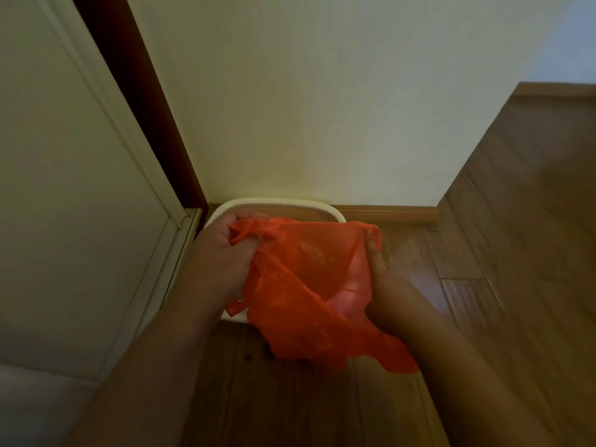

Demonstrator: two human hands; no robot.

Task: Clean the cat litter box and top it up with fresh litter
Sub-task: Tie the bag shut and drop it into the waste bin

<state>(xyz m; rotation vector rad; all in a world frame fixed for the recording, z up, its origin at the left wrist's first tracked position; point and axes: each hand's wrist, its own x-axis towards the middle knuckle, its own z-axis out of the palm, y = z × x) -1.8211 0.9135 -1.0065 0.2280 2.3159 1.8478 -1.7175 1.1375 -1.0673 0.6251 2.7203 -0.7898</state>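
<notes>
Early stage, by judgement: left hand [222,253] & right hand [382,279] each grip orange plastic bag [303,285], spread over white litter box [277,206] on floor against wall; scooping, refill w/ fresh litter still pending.

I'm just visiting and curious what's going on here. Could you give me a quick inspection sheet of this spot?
Surface: wooden floor, planks with a wooden skirting board at the wall.
Job's things: white litter box on the floor against the wall, mostly hidden; contents not visible. Orange plastic bag held spread over it.
Clutter: nothing seen.
Hands: left hand grips a bunched edge of the bag; right hand holds the opposite edge, fingers against the plastic.
Cables: nothing seen.
Surroundings: pale wall behind the box, white door with a dark frame at left; dim light.
</notes>
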